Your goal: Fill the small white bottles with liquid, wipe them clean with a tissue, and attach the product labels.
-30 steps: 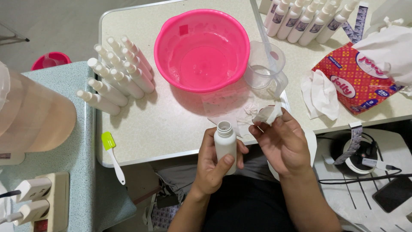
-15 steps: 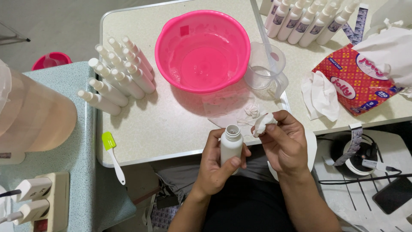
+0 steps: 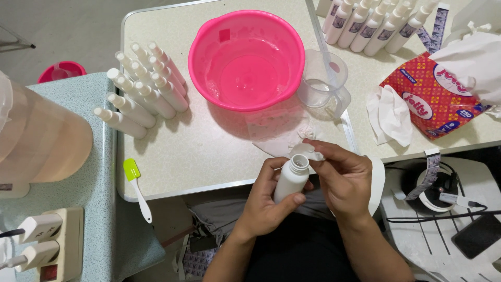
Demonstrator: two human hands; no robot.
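Note:
My left hand (image 3: 269, 201) grips a small white plastic bottle (image 3: 290, 179) with its neck uncapped, held upright just off the table's front edge. My right hand (image 3: 342, 177) pinches a small white piece (image 3: 314, 155) right at the bottle's mouth, fingertips touching the rim. Behind the hands on the table lie a clear plastic sheet and a crumpled tissue (image 3: 292, 134).
A pink basin (image 3: 246, 58) stands mid-table with a clear measuring jug (image 3: 323, 83) beside it. Several capped white bottles (image 3: 141, 89) lie at left, more at the back right (image 3: 373, 21). A red tissue pack (image 3: 436, 99), a green spatula (image 3: 136, 188) and a power strip (image 3: 44, 240) are nearby.
My right hand has brought the small white piece down onto the bottle's mouth, and the bottle has shifted slightly right and lower in my left hand.

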